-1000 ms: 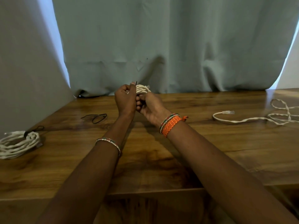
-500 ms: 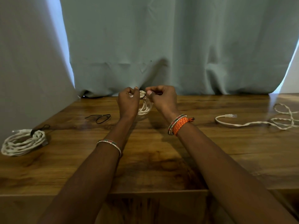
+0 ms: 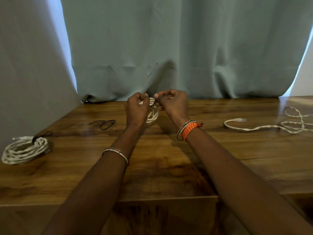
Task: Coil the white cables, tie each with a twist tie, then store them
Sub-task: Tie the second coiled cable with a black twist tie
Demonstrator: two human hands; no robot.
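While the tie is twisted: small coiled white cable (image 3: 153,114) hangs above the brown wooden table (image 3: 169,160).
Left hand (image 3: 137,108): fingers closed on the coil.
Right hand (image 3: 174,102): fingers pinch thin black twist tie (image 3: 153,102), likely for tightening.
Stored: tied white coil (image 3: 25,150), far left.
Waiting: loose white cable (image 3: 264,127); spare black tie (image 3: 105,123).
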